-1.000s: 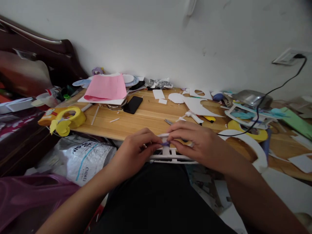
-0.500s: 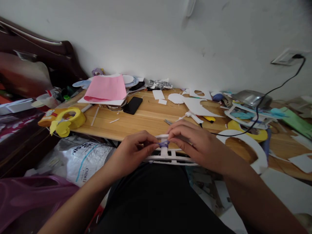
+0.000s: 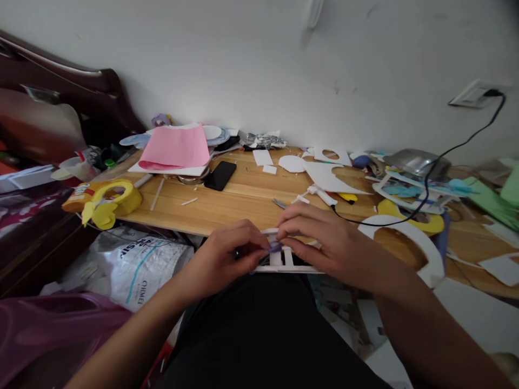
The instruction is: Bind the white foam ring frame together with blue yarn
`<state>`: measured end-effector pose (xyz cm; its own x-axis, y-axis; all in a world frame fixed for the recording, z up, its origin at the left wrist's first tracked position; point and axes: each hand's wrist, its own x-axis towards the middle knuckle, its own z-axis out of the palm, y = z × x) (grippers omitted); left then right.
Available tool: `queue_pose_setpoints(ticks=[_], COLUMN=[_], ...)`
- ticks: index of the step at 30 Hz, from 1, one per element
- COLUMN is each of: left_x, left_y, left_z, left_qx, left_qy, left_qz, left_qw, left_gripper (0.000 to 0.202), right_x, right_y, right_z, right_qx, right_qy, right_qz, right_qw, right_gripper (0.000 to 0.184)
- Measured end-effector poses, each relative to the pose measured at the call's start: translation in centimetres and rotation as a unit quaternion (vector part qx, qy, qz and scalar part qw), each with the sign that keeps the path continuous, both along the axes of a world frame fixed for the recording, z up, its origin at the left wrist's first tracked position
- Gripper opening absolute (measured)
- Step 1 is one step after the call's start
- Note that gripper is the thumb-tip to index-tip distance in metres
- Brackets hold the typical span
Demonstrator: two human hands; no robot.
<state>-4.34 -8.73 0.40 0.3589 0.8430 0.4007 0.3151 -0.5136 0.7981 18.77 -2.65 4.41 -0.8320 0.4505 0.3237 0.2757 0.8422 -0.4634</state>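
Note:
Above my lap, at the table's front edge, is a white foam-like frame [image 3: 276,261] with crossbars. A thin purple strip [image 3: 275,247], perhaps ribbon or cord, lies around its middle bar. My left hand [image 3: 233,248] is closed, thumb and fingertips pinching the strip at the bar's left side. From the right, my right hand [image 3: 320,235] is closed too, its fingertips pressed together against the strip and the bar. The fingers hide parts of the strip and of the frame's two ends.
Beyond my hands on the wooden table [image 3: 251,200] lie a white glue gun [image 3: 322,194], a black phone [image 3: 220,175] and white cut-outs [image 3: 292,163]. A yellow tape roll [image 3: 121,197] sits at left. A black cable [image 3: 430,173] runs from the wall socket across the right side.
My hands have come slightly lower and closer together at the middle bar. The frame has tilted a little, and less of the purple strip shows between my fingers.

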Motion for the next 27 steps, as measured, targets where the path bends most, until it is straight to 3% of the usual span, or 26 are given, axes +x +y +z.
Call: queue_pose_setpoints(ticks=[4,10,17,21,23,27], left_x=[0.0,-0.1,-0.1,-1.4,-1.9,-2.0], left_y=[0.1,-0.4,-0.2,1.8,3.0,3.7], left_z=[-0.1,0.3,1.9,0.1,-0.7,-0.7], left_qx=[0.019,0.004,0.049,0.030,-0.002,-0.001], left_qy=[0.005,0.043,0.128,0.195,0.232,0.276], left_qz=[0.002,0.056,0.020,0.064,0.054,0.051], left_qw=[1.000,0.997,0.990,0.978,0.971,0.960], left_gripper=[0.008,0.008,0.013,0.006,0.010,0.015], right_x=[-0.1,-0.1,-0.4,-0.5,-0.4,-0.2], right_y=[-0.1,0.1,0.0,0.9,1.4,1.4], right_z=[0.2,0.0,0.3,0.5,0.7,0.9], right_qx=[0.010,0.013,0.027,0.096,0.122,0.124], right_qy=[-0.014,-0.016,-0.011,-0.054,-0.071,-0.074], right_qz=[0.012,0.014,-0.002,0.040,0.044,0.041], right_qw=[1.000,1.000,1.000,0.993,0.989,0.989], right_gripper=[0.015,0.020,0.020,0.024,0.026,0.024])
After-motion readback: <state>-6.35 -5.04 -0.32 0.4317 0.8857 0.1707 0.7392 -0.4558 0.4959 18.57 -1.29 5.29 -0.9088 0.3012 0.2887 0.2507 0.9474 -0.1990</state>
